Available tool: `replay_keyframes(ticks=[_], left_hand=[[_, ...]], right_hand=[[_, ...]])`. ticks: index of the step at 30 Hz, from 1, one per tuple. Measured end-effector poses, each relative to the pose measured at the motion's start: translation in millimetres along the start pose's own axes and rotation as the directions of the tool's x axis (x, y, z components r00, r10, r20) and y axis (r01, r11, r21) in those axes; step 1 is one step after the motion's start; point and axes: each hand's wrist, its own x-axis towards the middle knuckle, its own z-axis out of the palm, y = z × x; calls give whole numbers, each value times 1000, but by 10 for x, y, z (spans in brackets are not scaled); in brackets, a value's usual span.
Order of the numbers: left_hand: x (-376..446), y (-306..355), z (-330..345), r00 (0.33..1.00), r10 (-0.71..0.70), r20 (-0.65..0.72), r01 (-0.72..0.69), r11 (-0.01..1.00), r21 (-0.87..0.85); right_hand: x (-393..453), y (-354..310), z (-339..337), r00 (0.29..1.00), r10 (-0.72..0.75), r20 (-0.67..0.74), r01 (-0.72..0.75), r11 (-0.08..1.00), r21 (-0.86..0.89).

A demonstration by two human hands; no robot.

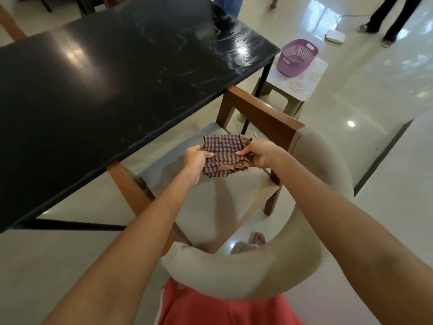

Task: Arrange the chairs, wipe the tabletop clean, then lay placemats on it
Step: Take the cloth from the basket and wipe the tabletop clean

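A folded purple-and-tan checked cloth (pixel 222 153) is held in the air over the seat of a chair (pixel 264 118) with wooden arms and a beige curved back. My left hand (pixel 195 159) grips its left edge, thumb on top. My right hand (pixel 256 152) pinches its right edge. The chair stands at the near right side of a black tabletop (pixel 117 73), its arms partly under the table's edge. The tabletop shows wet streaks near its far right corner.
A purple plastic basket (pixel 297 57) sits on a small patterned stool (pixel 302 76) beyond the table's right corner. A white device (pixel 335 36) with a cable lies on the glossy floor. People's legs (pixel 386 17) stand at the far right and behind the table.
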Motion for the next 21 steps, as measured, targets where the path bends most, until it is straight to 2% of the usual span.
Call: replay_keyframes(ticks=[6,12,17,21], left_hand=[[-118,-40,233,994,-26,-102,16,995,-103],[-239,-24,616,974,-41,-221,11,991,-135],[-334,-43,883,962,-73,-264,36,989,-141],[-318,101,1010,963,-65,-261,41,995,-95]], right_hand=[[49,-174,-225,993,17,118,-2,992,-124],[58,-326,-535,973,41,229,16,969,-245],[86,-424,-767,961,66,270,21,952,-306],[109,-510,-876,971,14,239,58,954,-293]])
